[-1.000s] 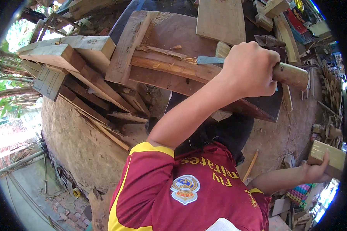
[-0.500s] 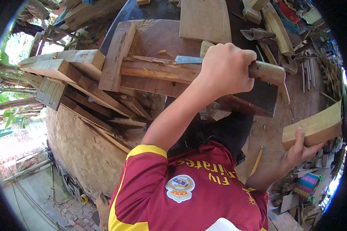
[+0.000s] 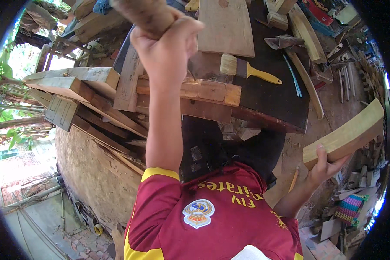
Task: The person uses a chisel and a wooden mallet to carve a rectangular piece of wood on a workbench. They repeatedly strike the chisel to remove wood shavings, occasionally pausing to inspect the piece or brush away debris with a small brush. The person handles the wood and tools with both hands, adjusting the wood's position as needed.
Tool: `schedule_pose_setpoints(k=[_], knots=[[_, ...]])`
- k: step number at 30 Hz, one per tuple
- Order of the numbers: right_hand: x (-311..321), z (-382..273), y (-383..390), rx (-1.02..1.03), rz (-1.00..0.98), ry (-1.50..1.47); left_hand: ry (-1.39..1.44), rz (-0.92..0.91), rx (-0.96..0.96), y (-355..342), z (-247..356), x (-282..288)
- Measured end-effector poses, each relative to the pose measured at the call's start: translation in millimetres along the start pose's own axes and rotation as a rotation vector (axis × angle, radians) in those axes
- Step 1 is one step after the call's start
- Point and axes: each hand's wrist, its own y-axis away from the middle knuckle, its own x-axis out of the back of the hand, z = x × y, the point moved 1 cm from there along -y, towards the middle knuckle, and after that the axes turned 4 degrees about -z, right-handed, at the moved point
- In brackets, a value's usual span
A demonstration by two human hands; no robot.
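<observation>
My left hand (image 3: 164,50) is raised over the far side of the work surface. Its fingers are wrapped round a tool with a thick wooden handle (image 3: 138,13), blurred and cut off by the upper edge; its blade cannot be made out now. Beneath that arm lies a rough-cut wooden piece (image 3: 208,90), against a wooden crosspiece (image 3: 128,84) at its left end. Out to the right, my right hand (image 3: 325,168) grips a pale, slightly curved wood block (image 3: 344,134), thumb on its near side. A paintbrush (image 3: 262,74) with a yellow handle lies on the dark table.
A flat board (image 3: 225,28) lies at the back of the dark table (image 3: 268,102). Near it are a thin blue strip (image 3: 293,76) and a long timber (image 3: 307,37). Thick beams (image 3: 73,82) jut out at left. A woven basket (image 3: 350,209) stands at lower right among scraps.
My left hand has lifted up and left with the tool, uncovering the paintbrush, the blue strip and the wooden piece's right end. My right hand has shifted slightly left with the wood block, tilting it.
</observation>
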Motion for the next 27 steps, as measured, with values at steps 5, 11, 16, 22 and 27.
schedule_pose_setpoints(k=[5, 11, 16, 22, 27], knots=[[-4, 1, 1, -0.031, -0.013, -0.024, 0.032, 0.081, 0.037, 4, 0, 4], [-2, 5, 3, -0.058, -0.035, 0.008, 0.056, 0.135, 0.051, 6, 0, 1], [-4, 4, 5, -0.078, -0.043, 0.009, 0.03, 0.119, 0.029, 8, -2, -2], [-3, 4, -6, 0.077, -0.072, 0.149, -0.182, 0.021, -0.114, 9, -16, -9], [16, -38, -67, 0.305, 0.04, 0.067, -0.265, 0.002, -0.124, 7, -22, -23]])
